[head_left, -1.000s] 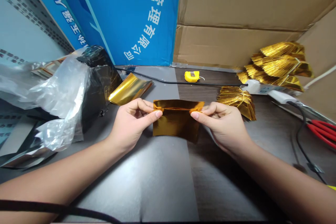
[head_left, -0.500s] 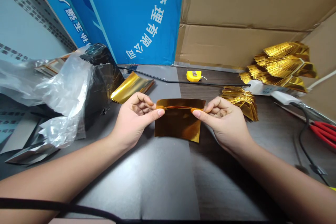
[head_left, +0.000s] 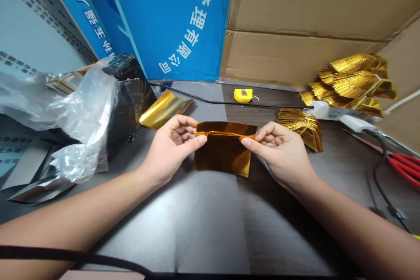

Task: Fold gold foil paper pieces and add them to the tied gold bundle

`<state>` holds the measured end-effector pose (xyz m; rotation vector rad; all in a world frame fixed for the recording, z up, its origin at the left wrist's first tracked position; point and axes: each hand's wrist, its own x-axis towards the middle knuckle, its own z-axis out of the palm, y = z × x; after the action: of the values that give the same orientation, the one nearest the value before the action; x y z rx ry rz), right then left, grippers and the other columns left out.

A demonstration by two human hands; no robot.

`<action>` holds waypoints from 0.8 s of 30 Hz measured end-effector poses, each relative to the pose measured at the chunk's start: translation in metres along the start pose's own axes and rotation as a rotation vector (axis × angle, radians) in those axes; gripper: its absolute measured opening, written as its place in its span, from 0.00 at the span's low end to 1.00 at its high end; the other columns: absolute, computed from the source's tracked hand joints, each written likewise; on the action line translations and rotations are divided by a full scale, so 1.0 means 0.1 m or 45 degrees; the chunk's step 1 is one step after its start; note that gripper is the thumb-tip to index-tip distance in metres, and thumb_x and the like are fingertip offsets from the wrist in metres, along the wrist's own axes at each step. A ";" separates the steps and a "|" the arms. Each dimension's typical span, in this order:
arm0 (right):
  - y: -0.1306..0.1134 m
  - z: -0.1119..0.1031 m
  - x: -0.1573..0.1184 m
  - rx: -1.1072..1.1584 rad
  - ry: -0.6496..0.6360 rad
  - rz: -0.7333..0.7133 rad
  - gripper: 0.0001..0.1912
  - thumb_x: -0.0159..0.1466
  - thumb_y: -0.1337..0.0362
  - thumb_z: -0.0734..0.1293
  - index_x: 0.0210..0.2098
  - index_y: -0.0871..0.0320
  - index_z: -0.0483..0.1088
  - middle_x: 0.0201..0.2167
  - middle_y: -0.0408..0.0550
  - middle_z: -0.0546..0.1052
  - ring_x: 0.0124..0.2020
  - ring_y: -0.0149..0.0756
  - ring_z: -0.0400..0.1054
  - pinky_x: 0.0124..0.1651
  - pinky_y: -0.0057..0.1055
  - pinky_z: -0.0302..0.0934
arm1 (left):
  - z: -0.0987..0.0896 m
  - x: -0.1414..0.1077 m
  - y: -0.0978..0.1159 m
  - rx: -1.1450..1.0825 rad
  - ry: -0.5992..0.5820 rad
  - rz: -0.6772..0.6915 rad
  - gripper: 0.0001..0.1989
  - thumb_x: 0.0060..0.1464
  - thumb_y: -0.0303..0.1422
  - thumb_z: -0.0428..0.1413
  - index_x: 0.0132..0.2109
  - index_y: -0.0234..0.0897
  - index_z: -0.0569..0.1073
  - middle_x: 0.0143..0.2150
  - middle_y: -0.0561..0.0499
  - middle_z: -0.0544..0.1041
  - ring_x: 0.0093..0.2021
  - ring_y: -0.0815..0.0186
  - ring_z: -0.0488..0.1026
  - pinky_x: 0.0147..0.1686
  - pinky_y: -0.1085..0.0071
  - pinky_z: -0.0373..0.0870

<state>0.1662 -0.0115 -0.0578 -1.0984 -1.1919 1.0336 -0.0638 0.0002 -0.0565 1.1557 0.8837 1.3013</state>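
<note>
A sheet of shiny gold foil paper [head_left: 222, 153] is held up above the table, with a crease running across it near its top edge. My left hand [head_left: 175, 144] pinches the left end of that crease between thumb and fingers. At the right end, my right hand [head_left: 278, 146] grips it the same way, thumb on the near side. The lower part of the sheet hangs down and bends slightly. Behind my left hand lies a stack of flat gold foil sheets [head_left: 166, 108]. A tied bundle of folded gold foil [head_left: 302, 124] rests beyond my right hand.
More tied gold bundles [head_left: 351, 81] are piled at the back right beside a white power strip [head_left: 324, 109]. A yellow tape measure [head_left: 243, 95] sits near the cardboard wall [head_left: 295, 57]. Crumpled clear plastic [head_left: 88, 109] and a black-wrapped box [head_left: 127, 100] stand left. A red cable [head_left: 407, 166] lies right.
The fold in the gold foil sheet looks flatter, and its upper strip shows a little taller. Both hands keep their pinch with hardly any movement.
</note>
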 end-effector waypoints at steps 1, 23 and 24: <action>0.00 0.00 0.00 0.003 -0.001 0.002 0.25 0.44 0.53 0.85 0.23 0.57 0.68 0.21 0.39 0.71 0.23 0.24 0.67 0.30 0.22 0.68 | 0.00 0.00 0.00 -0.012 -0.033 -0.012 0.18 0.47 0.30 0.73 0.42 0.37 0.74 0.35 0.57 0.79 0.36 0.77 0.77 0.40 0.84 0.75; 0.00 -0.03 0.02 -0.112 -0.047 -0.086 0.24 0.47 0.55 0.84 0.23 0.57 0.67 0.22 0.38 0.70 0.21 0.22 0.63 0.27 0.21 0.65 | 0.02 -0.03 0.04 -0.200 -0.191 -0.330 0.06 0.48 0.30 0.73 0.35 0.36 0.85 0.23 0.58 0.77 0.26 0.79 0.75 0.32 0.88 0.73; 0.00 -0.03 0.02 -0.110 -0.045 -0.084 0.24 0.47 0.55 0.84 0.23 0.58 0.67 0.22 0.38 0.70 0.21 0.22 0.62 0.27 0.21 0.64 | 0.02 -0.03 0.04 -0.200 -0.191 -0.326 0.07 0.48 0.30 0.73 0.36 0.36 0.85 0.23 0.58 0.77 0.26 0.80 0.75 0.31 0.88 0.73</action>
<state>0.1689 -0.0101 -0.0575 -1.1042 -1.3029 0.9623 -0.0628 -0.0032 -0.0526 0.9687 0.7766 1.0418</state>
